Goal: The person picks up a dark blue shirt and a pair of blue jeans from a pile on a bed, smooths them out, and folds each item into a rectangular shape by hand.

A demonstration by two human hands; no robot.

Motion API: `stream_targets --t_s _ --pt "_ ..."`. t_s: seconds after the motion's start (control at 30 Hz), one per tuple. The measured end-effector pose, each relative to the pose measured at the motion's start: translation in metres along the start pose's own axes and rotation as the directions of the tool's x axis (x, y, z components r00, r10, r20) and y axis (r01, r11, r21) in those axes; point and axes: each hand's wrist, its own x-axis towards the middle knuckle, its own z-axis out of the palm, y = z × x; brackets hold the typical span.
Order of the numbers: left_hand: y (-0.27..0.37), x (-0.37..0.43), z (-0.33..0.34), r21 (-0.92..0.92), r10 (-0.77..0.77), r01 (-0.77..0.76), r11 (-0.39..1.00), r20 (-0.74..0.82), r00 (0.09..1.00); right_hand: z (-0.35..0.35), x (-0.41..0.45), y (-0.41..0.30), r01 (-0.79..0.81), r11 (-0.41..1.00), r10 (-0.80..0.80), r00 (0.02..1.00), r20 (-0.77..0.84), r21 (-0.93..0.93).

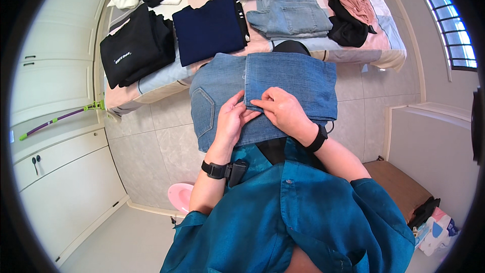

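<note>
A pair of blue denim jeans (291, 79) lies folded across the person's lap, with a back pocket showing at its left end and the leg part folded over at the right. My left hand (232, 115) is at the frayed hem edge near the middle, its fingertips at the folded layer's lower corner. My right hand (282, 110) rests on the folded leg, index finger pointing left at that same corner. The fingers of both hands nearly meet there. Whether either hand pinches the cloth is hard to tell.
On the bed (170, 89) ahead lie folded black tops (132, 49), a folded navy top (210, 28), folded light-blue jeans (299, 17) and loose clothes (350, 3). A pink basin (180, 196) stands on the floor at left; a brown box (398, 187) is at right.
</note>
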Motion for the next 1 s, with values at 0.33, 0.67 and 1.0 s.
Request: stream_targets --t_s 0.33,0.67,1.0 --pt "0.016 0.005 0.02 0.187 -0.089 0.109 0.976 -0.108 0.99 0.001 -0.005 -0.002 0.033 0.999 -0.033 0.999 -0.017 -0.002" --pt "0.065 0.016 0.095 0.245 -0.057 0.011 0.969 0.181 0.982 -0.065 -0.039 0.033 -0.281 0.937 0.181 0.899 -0.398 -0.208" --pt "0.137 -0.046 0.169 -0.015 0.349 -0.397 0.918 0.509 0.787 -0.083 -0.138 0.084 -0.595 0.803 0.476 0.616 -0.627 0.025"
